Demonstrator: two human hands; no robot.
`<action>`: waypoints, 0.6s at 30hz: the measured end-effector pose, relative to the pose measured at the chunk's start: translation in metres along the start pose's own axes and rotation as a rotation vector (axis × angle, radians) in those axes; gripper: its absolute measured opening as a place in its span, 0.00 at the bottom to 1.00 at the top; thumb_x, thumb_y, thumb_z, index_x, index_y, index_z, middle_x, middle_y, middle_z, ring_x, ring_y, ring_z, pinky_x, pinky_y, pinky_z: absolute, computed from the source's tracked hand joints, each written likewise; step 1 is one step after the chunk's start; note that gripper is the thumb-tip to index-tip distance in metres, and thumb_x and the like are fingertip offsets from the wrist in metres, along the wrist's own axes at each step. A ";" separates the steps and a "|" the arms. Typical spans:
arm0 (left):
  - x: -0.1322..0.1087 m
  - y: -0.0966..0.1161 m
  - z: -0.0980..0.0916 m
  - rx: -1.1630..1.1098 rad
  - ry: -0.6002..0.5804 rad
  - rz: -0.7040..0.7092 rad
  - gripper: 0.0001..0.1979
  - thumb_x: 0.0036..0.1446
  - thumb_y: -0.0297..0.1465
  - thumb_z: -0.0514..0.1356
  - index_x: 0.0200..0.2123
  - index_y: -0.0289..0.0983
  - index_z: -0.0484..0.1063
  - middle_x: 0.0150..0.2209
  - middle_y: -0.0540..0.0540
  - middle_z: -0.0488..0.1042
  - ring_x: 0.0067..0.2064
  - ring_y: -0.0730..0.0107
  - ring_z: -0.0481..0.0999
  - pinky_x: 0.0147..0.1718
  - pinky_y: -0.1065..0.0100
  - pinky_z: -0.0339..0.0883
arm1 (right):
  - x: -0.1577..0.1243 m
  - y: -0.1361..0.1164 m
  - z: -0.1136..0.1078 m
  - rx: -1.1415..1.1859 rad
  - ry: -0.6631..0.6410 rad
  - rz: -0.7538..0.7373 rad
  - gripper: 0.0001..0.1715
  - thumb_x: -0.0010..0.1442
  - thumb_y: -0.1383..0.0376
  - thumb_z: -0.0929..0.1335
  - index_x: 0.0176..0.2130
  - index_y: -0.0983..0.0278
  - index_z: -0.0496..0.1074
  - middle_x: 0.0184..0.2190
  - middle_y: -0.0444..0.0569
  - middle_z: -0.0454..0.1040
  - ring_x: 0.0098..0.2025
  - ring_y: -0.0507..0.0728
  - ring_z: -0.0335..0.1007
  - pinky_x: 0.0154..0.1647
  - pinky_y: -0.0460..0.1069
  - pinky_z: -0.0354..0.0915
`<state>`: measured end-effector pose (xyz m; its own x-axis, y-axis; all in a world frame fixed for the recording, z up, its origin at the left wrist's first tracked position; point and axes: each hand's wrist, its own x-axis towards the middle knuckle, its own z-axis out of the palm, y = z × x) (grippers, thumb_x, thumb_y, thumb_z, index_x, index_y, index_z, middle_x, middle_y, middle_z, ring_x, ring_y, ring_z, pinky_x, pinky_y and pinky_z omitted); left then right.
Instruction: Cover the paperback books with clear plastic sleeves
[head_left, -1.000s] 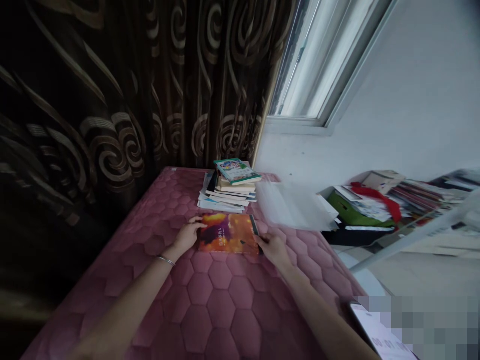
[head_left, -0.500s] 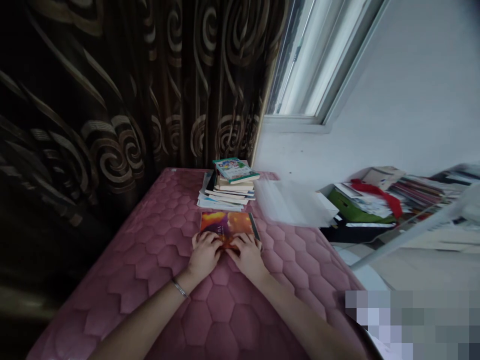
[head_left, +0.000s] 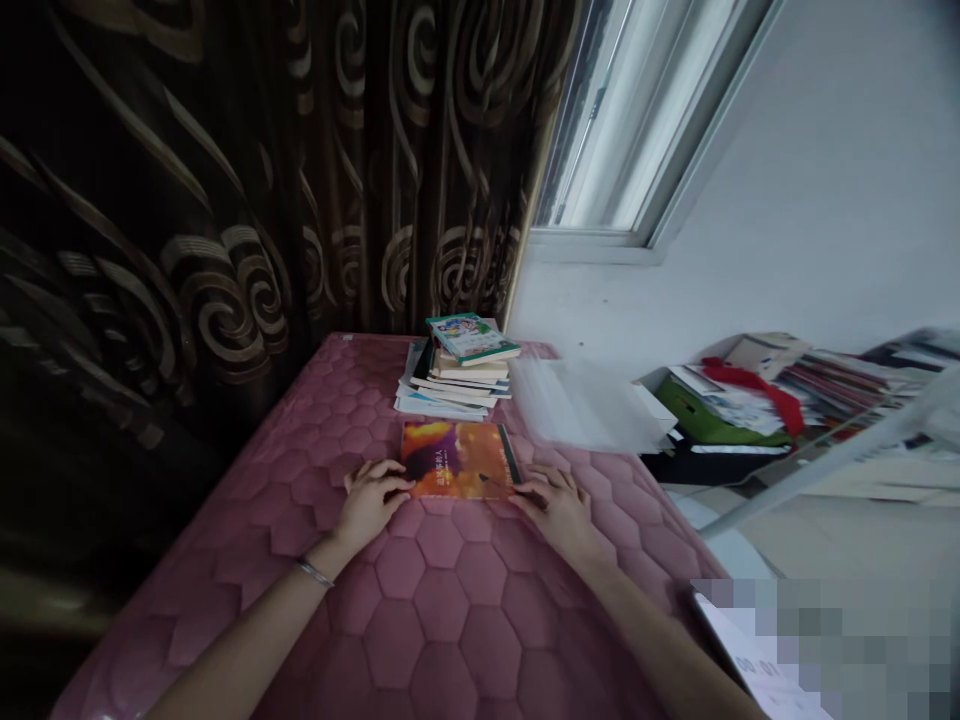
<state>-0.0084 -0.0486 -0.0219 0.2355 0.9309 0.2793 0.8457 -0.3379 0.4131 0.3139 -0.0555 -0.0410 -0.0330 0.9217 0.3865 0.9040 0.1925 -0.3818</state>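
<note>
A paperback book (head_left: 461,455) with an orange and purple cover lies flat on the pink quilted mattress (head_left: 442,600), its lower edge toward me. At its lower left corner is my left hand (head_left: 373,500), a bracelet on the wrist, thumb and fingertips closed on the edge. My right hand (head_left: 556,505) has its thumb and fingers at the lower right corner in the same way. Most of the cover shows between the hands. Just beyond stands a stack of books (head_left: 461,375), a green-edged book (head_left: 472,338) on top.
A dark patterned curtain (head_left: 360,180) hangs along the left and back. Beside the stack is a whitish translucent sheet-like thing (head_left: 589,405), blurred. Papers and a green box (head_left: 742,425) lie to the right. A lit screen (head_left: 750,650) shows at lower right.
My hands have moved apart, off the cover to the book's two lower corners. More of the cover is now uncovered. The book has stayed in place.
</note>
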 end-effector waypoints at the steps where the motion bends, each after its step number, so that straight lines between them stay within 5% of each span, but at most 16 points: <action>1: 0.000 0.000 0.000 -0.005 -0.007 -0.001 0.09 0.56 0.30 0.61 0.38 0.50 0.78 0.50 0.50 0.74 0.53 0.59 0.67 0.50 0.51 0.55 | 0.000 0.000 -0.001 0.006 -0.003 -0.003 0.09 0.59 0.56 0.67 0.34 0.54 0.78 0.49 0.47 0.72 0.54 0.63 0.62 0.48 0.59 0.57; 9: -0.003 0.024 -0.001 0.075 0.071 0.039 0.07 0.55 0.27 0.60 0.35 0.44 0.76 0.47 0.48 0.74 0.51 0.60 0.68 0.51 0.51 0.55 | -0.003 -0.023 -0.001 -0.050 0.002 -0.103 0.10 0.61 0.58 0.66 0.35 0.59 0.75 0.50 0.51 0.72 0.53 0.62 0.63 0.50 0.59 0.55; 14: 0.003 0.060 0.019 0.110 0.084 0.099 0.07 0.53 0.30 0.63 0.38 0.42 0.74 0.45 0.47 0.74 0.52 0.58 0.67 0.54 0.49 0.52 | 0.003 -0.065 0.012 -0.092 -0.034 -0.215 0.12 0.59 0.55 0.68 0.38 0.60 0.74 0.52 0.52 0.71 0.56 0.64 0.60 0.53 0.60 0.53; 18: 0.007 0.070 0.030 0.125 0.105 0.088 0.08 0.54 0.25 0.61 0.37 0.43 0.74 0.44 0.48 0.74 0.50 0.60 0.68 0.53 0.50 0.52 | 0.009 -0.087 0.021 -0.078 -0.044 -0.230 0.08 0.60 0.59 0.68 0.38 0.59 0.74 0.53 0.51 0.70 0.58 0.63 0.58 0.52 0.59 0.53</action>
<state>0.0665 -0.0614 -0.0171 0.2654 0.8769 0.4009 0.8784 -0.3913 0.2743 0.2265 -0.0572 -0.0218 -0.2584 0.8709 0.4181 0.9006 0.3737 -0.2218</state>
